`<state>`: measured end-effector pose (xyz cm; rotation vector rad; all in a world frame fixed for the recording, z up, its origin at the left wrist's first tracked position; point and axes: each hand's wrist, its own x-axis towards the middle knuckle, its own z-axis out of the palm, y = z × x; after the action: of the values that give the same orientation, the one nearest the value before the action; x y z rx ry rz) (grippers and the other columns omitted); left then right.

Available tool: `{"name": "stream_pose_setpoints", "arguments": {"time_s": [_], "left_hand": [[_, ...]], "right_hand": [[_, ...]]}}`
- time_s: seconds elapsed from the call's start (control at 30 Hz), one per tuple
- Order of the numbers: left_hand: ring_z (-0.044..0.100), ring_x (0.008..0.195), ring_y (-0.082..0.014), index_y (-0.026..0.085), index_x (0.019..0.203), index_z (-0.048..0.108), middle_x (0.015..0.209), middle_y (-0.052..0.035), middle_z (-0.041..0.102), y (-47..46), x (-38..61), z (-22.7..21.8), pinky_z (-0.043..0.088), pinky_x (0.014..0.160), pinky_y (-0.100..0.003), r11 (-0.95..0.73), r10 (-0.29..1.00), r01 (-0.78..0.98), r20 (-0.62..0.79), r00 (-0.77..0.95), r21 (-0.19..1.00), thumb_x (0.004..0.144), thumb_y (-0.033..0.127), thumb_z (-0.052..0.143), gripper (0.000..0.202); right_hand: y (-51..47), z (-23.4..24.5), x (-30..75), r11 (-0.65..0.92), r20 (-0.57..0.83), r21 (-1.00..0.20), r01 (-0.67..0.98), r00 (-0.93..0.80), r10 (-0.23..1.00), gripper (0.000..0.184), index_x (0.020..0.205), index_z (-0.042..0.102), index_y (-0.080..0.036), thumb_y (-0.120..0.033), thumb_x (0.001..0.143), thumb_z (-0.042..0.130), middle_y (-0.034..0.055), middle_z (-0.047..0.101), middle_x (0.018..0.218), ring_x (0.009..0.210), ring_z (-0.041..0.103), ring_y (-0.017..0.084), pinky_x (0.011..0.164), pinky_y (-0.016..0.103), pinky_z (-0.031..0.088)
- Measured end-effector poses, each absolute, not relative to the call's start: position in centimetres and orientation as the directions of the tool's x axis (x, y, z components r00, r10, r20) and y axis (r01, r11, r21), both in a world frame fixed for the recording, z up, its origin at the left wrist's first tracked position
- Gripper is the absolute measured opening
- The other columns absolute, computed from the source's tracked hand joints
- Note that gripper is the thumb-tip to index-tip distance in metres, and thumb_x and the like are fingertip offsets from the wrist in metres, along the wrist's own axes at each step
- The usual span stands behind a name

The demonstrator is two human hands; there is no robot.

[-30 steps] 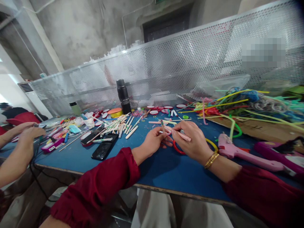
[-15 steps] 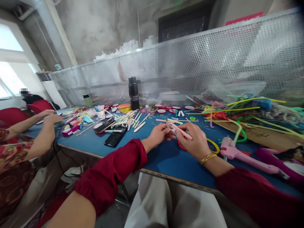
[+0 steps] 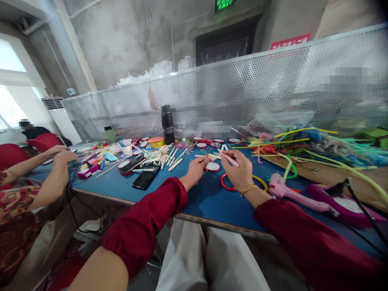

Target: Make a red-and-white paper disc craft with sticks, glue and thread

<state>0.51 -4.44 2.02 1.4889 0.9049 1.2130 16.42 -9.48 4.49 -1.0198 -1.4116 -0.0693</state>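
Note:
My left hand [image 3: 196,170] is closed in a pinch around a small thin stick [image 3: 207,152], which points up from its fingertips. Whether it is a stick or a pipe-cleaner piece is too small to tell. My right hand [image 3: 238,169] grips a pale pink pen [image 3: 229,158] slanting up to the left. Between the two hands lies a round white disc [image 3: 213,166] with a red rim. A red ring [image 3: 224,186] and a yellow ring [image 3: 263,182] rest on the blue table under and beside my right wrist.
A pink glue gun [image 3: 291,191] lies right, near a purple device [image 3: 342,204] with a black cable. Coloured pipe cleaners [image 3: 315,141] heap behind. Left are two phones [image 3: 146,177], many sticks [image 3: 163,155] and a black bottle [image 3: 167,125]. A co-worker's hands [image 3: 62,159] work at far left.
My hands have drawn apart, uncovering the white disc between them. The pen and the small stick stay in my fingers. The view has tilted up and shifted right.

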Motion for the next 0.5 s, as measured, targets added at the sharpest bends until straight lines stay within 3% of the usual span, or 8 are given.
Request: {"name": "stream_pose_setpoints", "arguments": {"time_s": [0.13,0.27,0.5], "left_hand": [[0.037,0.052,-0.0079,0.014,0.109,0.075,0.06,0.0043,0.045,-4.36,0.06,2.12,0.024,0.047,-0.021,-0.244,0.943,-0.069,0.253,0.216,0.967,0.09,0.041,0.061,0.036],[0.041,0.052,-0.008,0.013,0.099,0.074,0.058,0.0041,0.05,-4.58,0.15,2.11,0.029,0.05,-0.021,-0.241,0.941,-0.065,0.25,0.228,0.968,0.089,0.038,0.061,0.03],[0.05,0.053,-0.0088,0.014,0.081,0.065,0.061,0.0028,0.056,-4.95,0.52,2.22,0.039,0.052,-0.021,-0.213,0.931,-0.071,0.224,0.288,0.975,0.083,0.034,0.064,0.02]], "right_hand": [[-9.97,4.34,16.96,0.527,0.799,-0.576,0.625,0.293,0.526,0.009,0.085,0.068,-0.02,-0.029,0.083,0.065,0.0039,0.073,0.079,0.068,0.064,0.02,0.066,0.032,0.048],[-10.05,4.07,17.21,0.518,0.818,-0.532,0.67,0.246,0.52,0.014,0.079,0.065,-0.022,-0.033,0.087,0.063,0.0024,0.07,0.074,0.067,0.063,0.019,0.065,0.032,0.046],[-10.27,3.83,16.74,0.64,0.893,-0.317,0.7,-0.007,0.449,0.02,0.092,0.074,-0.023,-0.031,0.095,0.056,0.0058,0.079,0.096,0.09,0.072,0.024,0.088,0.04,0.05]]}}
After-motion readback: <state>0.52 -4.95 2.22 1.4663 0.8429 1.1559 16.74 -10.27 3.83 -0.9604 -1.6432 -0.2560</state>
